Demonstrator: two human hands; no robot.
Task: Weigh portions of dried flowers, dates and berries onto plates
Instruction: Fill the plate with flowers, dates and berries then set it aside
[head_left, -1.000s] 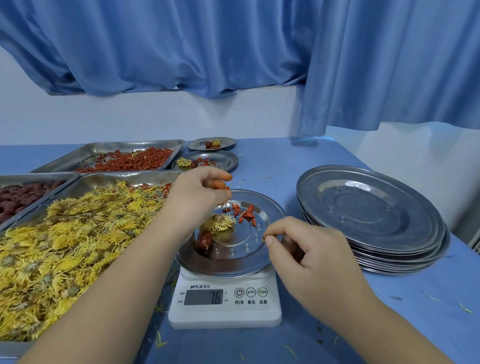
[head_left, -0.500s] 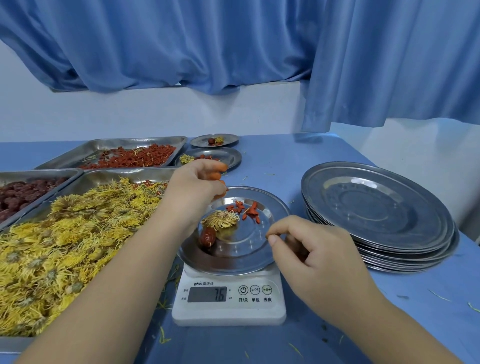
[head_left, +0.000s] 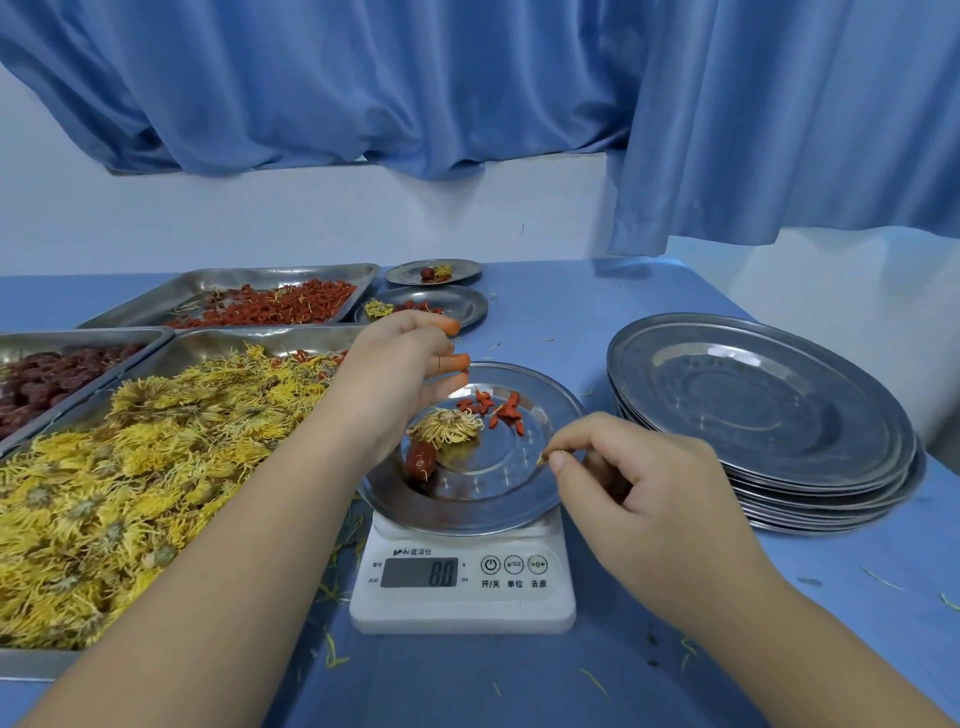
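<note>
Head view. Plate (head_left: 483, 519) on the scale (head_left: 462, 605), centre, carries a dried flower (head_left: 447, 427), a date (head_left: 420, 461) at 8 o'clock and berries (head_left: 498, 408) at 12. Left hand (head_left: 400, 384) hovers over the 10 o'clock rim, fingers loosely extended, contents indiscernible. Right hand (head_left: 639, 499) pinches a yellow petal strand (head_left: 543, 457) at 3 o'clock.

The white scale (head_left: 462, 577) at the near centre bears a brand reading roughly "Boshi" with Chinese characters. Its display (head_left: 418, 572) shows two digits, seemingly "80" or "88". Its buttons (head_left: 513, 564) are labelled 开/关, 单位 and 去皮.
</note>
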